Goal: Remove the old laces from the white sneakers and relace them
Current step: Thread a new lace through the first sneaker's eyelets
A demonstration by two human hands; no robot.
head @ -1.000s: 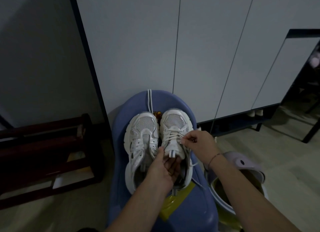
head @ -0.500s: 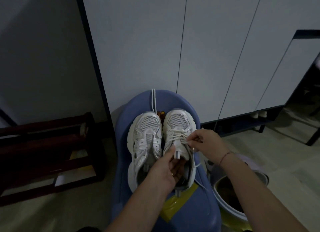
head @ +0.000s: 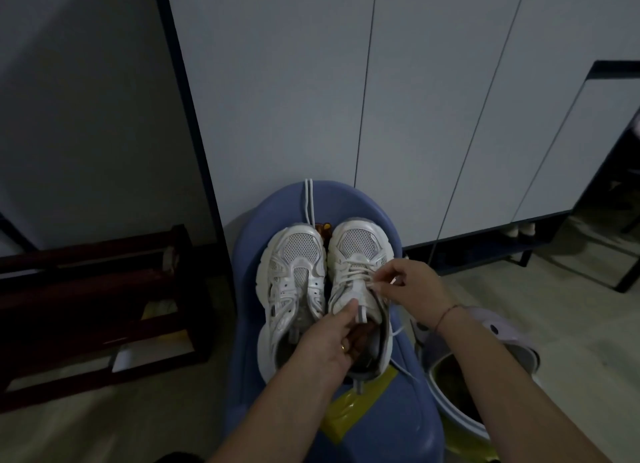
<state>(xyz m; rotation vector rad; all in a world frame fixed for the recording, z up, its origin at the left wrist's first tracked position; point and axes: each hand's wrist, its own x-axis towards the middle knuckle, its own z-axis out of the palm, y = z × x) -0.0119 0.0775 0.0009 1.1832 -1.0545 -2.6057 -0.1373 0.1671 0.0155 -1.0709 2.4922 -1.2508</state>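
Two white sneakers stand side by side, toes away from me, on a blue plastic chair (head: 398, 417). The left sneaker (head: 294, 275) has no lace in its eyelets. The right sneaker (head: 356, 265) carries a white lace across its upper eyelets. My left hand (head: 332, 341) grips the tongue of the right sneaker, with its fingers inside the opening. My right hand (head: 405, 282) pinches the lace at the sneaker's right eyelets. A loose white lace (head: 309, 203) hangs over the chair's back edge, beyond the toes.
A white cabinet with tall doors (head: 381, 99) stands right behind the chair. A dark wooden rack (head: 93, 303) sits low at the left. A pale bin (head: 485, 369) stands at the chair's right. Yellow tape (head: 349, 414) lies on the seat.
My view has shifted slightly to the left and closer. Both hands stay on the right sneaker; my right hand has worked the lace a little at the eyelets.
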